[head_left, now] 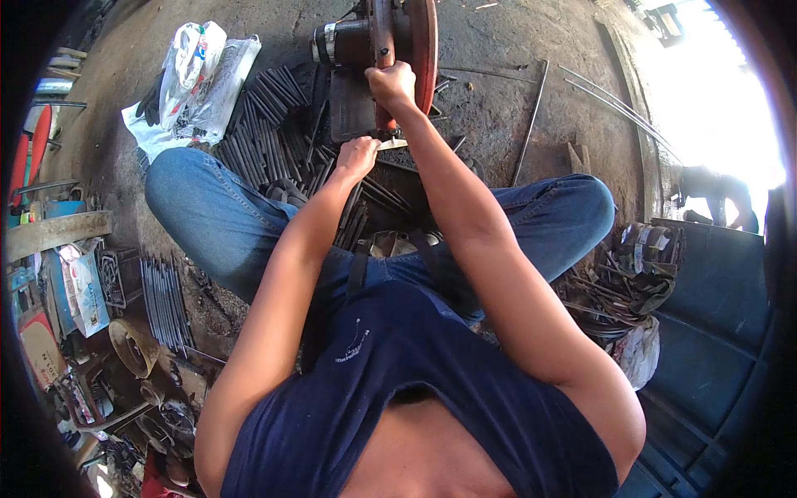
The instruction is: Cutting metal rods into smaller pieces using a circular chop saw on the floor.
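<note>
Saw (425, 54) | right hand (393, 84) gripping bar (383, 29) | left hand (358, 156) pinching strip (393, 144) | white bag (189, 79): contents unclear

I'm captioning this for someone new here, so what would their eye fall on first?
Probably the machine with the curved red guard at top centre, with the right hand closed around its reddish bar. The left hand is lower, at the end of a small flat pale piece. Next might come the dark rods heaped to the left and the white glare at far right.
</note>
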The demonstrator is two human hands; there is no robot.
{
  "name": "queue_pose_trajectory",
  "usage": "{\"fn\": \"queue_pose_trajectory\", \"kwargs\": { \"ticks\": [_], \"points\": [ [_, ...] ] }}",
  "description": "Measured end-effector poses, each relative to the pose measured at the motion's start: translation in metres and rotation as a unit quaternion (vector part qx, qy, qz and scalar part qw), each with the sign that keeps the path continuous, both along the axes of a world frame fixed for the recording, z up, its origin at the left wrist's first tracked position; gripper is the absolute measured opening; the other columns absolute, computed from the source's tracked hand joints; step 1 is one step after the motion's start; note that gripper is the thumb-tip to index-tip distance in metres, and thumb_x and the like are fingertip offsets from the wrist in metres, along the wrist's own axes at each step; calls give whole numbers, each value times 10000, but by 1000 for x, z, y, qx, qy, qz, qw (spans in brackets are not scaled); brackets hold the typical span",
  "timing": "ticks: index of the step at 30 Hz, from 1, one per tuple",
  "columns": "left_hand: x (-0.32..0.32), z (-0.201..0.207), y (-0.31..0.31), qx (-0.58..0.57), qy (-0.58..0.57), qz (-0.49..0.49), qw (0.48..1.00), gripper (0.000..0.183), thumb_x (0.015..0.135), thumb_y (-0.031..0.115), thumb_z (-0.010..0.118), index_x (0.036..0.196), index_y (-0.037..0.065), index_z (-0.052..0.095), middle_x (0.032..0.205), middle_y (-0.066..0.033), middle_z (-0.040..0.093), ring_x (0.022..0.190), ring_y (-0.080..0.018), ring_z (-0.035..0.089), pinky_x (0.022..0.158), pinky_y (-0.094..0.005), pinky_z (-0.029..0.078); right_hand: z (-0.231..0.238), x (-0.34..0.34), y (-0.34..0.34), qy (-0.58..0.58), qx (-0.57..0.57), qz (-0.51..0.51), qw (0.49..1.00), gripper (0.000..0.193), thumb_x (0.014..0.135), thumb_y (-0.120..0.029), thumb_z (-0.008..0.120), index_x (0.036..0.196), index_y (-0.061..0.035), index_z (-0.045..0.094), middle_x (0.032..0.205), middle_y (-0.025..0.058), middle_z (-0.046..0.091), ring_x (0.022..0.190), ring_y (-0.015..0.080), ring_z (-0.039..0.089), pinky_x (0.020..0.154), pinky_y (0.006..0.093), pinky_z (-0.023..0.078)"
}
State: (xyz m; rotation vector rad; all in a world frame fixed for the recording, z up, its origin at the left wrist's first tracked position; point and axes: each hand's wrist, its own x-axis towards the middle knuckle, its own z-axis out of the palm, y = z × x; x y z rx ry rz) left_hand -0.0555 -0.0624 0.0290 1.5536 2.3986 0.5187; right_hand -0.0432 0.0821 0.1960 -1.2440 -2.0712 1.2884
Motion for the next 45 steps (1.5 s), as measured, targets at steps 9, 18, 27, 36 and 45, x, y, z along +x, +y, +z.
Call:
{"fn": "queue_pose_trajectory", "kwargs": {
  "ticks": [9,18,27,36,45],
  "points": [
    [-1,3,0,7,-14,2,1000,175,871,145,607,1018,107,696,948,-116,678,878,-337,662,788,-449,536,-4,-1,0,17,2,-9,1000,367,660,-232,634,797,105,676,823,339,649,873,429,674,794,436,541],
    [-3,2,0,30,-40,29,998,165,862,152,629,996,103,712,982,-113,694,910,-326,665,804,-437,537,-4,0,0,13,-5,-9,1000,360,666,-235,631,758,112,666,748,330,641,827,426,684,765,442,542],
    [-3,4,-1,44,-39,34,998,161,857,144,635,985,80,710,991,-119,696,908,-325,666,807,-438,537,-3,0,0,10,23,-7,1000,356,666,-237,635,752,106,669,751,333,639,824,422,684,764,436,545],
    [-4,1,0,51,-45,38,997,152,856,151,623,957,84,716,945,-122,700,890,-328,667,794,-437,538,-8,-2,1,10,22,-7,1000,352,665,-235,641,731,109,664,713,314,647,757,403,699,725,441,552],
    [-7,-1,-1,79,-33,32,996,125,855,124,622,933,76,707,926,-118,698,870,-327,668,765,-436,538,-10,1,2,-2,-6,9,1000,408,679,-295,700,817,89,679,781,262,689,810,359,710,753,408,560]
  ]
}}
